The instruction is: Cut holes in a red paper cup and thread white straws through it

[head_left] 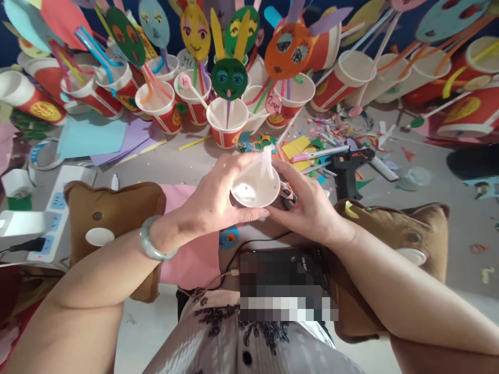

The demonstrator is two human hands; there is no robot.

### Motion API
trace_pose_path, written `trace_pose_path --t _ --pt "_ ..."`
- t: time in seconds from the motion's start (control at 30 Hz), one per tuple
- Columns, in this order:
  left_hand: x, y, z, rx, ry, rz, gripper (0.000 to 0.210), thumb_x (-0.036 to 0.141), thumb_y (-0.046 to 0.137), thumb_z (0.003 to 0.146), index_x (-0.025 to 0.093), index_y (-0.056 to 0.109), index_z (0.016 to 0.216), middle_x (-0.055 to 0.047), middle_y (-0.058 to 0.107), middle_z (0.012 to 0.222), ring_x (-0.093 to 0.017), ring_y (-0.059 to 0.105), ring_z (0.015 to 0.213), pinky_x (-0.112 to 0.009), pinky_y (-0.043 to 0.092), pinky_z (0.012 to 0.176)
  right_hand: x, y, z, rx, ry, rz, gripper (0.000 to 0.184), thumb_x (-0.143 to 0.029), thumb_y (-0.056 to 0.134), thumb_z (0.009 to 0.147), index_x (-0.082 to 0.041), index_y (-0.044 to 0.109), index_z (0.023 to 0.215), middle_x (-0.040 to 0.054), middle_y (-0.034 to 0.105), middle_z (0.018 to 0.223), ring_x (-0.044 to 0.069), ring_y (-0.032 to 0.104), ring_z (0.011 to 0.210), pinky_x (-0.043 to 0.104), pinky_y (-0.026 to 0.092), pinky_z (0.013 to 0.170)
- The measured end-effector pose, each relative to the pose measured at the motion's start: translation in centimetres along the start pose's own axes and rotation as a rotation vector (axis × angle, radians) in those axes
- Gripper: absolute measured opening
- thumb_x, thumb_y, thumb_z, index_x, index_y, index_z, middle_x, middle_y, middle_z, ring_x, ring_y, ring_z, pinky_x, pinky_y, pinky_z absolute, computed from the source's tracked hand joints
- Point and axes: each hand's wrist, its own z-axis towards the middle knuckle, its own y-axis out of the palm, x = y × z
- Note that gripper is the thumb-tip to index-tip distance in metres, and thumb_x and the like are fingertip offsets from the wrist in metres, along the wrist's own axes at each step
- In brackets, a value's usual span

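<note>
In the head view, a white-lined paper cup [249, 195] is between my hands at the middle of the picture, its open mouth facing me. My left hand [218, 195] is wrapped round the cup's left side, with the thumb along the near rim. Against the right side lie the curled fingers and thumb of my right hand [310, 202]. A pale, straw-like piece [267, 162] stands at the far inside wall and pokes above the rim. The cup's outside and the fingertips behind it are hidden.
Decorated cups with paper faces, such as a green face [230, 79], line the back. A glue gun [353, 166] and paper scraps lie right of centre. Brown cushions [117, 208] flank my arms; a phone [280, 265] is near my lap. A power strip [58, 208] is left.
</note>
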Motion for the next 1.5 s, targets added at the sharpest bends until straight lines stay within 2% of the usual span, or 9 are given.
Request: trace_pose_path --t 0.13,0.3,0.47,0.6,0.77,0.97,1.17,1.27,1.5 --pt "-0.2 0.3 -0.1 0.006 -0.075 -0.030 0.089 0.063 0.082 0.070 0.022 0.043 0.139 -0.016 0.056 0.138 -0.035 0.056 0.129 -0.050 0.049 0.108 -0.1 -0.2 -0.3 -0.028 0.011 -0.001 0.070 -0.039 0.073 0.085 -0.020 0.049 0.148 0.0143 0.065 0.139 0.030 0.067 0.120 0.040 0.057 0.098" --pt "0.4 -0.2 0.1 -0.033 -0.031 -0.129 0.091 0.069 0.079 0.070 0.022 0.044 0.140 -0.016 0.056 0.139 -0.034 0.057 0.129 -0.049 0.050 0.108 0.0 -0.6 -0.3 -0.052 0.015 0.024 0.069 -0.038 0.075 0.084 -0.021 0.050 0.147 0.0132 0.070 0.131 0.029 0.071 0.112 0.038 0.060 0.092" --pt "0.6 -0.4 0.1 0.075 0.017 -0.096 0.032 0.041 0.066 0.093 0.022 0.062 0.119 -0.011 0.065 0.127 -0.025 0.062 0.124 -0.045 0.051 0.108 -0.3 -0.9 -0.1 -0.069 0.023 0.030 0.067 -0.038 0.073 0.086 -0.025 0.050 0.148 0.0114 0.068 0.135 0.028 0.070 0.116 0.040 0.059 0.095" --pt "0.0 0.0 -0.1 0.127 0.024 -0.044 0.015 0.034 0.069 0.092 0.023 0.071 0.102 -0.007 0.067 0.119 -0.021 0.066 0.115 -0.039 0.056 0.099 -0.4 -0.5 0.0 -0.083 0.020 0.028 0.068 -0.037 0.074 0.084 -0.024 0.052 0.146 0.0121 0.068 0.135 0.029 0.070 0.116 0.042 0.059 0.097" --pt "0.1 0.2 -0.1 0.114 0.037 -0.029 0.008 0.029 0.070 0.091 0.024 0.073 0.098 -0.006 0.068 0.115 -0.019 0.067 0.111 -0.038 0.056 0.098 -0.3 0.2 -0.2 -0.079 0.019 0.030 0.072 -0.046 0.076 0.082 -0.025 0.052 0.146 0.0128 0.066 0.138 0.031 0.068 0.120 0.045 0.057 0.100" --pt "0.2 -0.1 0.1 0.126 0.056 -0.048 0.008 0.029 0.068 0.093 0.020 0.067 0.093 -0.007 0.069 0.112 -0.020 0.066 0.113 -0.042 0.054 0.103 -0.7 -0.1 -0.1 -0.063 0.031 0.032 0.067 -0.041 0.076 0.080 -0.026 0.053 0.141 0.0105 0.068 0.134 0.029 0.071 0.112 0.042 0.060 0.093" --pt "0.4 -0.8 0.2 -0.011 0.011 -0.022 0.011 0.022 0.071 0.086 0.019 0.069 0.097 -0.010 0.063 0.130 -0.025 0.065 0.121 -0.045 0.054 0.106 -0.6 -0.4 -0.5 -0.053 -0.010 0.002 0.066 -0.042 0.078 0.076 -0.029 0.055 0.137 0.0096 0.070 0.128 0.031 0.071 0.109 0.046 0.061 0.089" --pt "0.6 -1.1 0.3 -0.074 0.048 -0.087 0.021 0.028 0.074 0.085 0.019 0.071 0.104 -0.012 0.061 0.134 -0.028 0.063 0.124 -0.047 0.054 0.108 -0.6 -0.5 -0.4 -0.035 -0.074 0.007 0.065 -0.043 0.078 0.077 -0.030 0.056 0.137 0.0101 0.070 0.125 0.031 0.070 0.109 0.047 0.061 0.090" --pt "0.9 -1.1 0.3 -0.086 0.021 -0.101 0.010 0.027 0.070 0.090 0.020 0.073 0.097 -0.010 0.065 0.132 -0.027 0.065 0.121 -0.047 0.055 0.107 -0.7 -0.3 -0.2 -0.043 -0.125 0.009 0.070 -0.044 0.077 0.081 -0.037 0.047 0.143 0.0069 0.069 0.129 0.031 0.071 0.111 0.048 0.061 0.092"
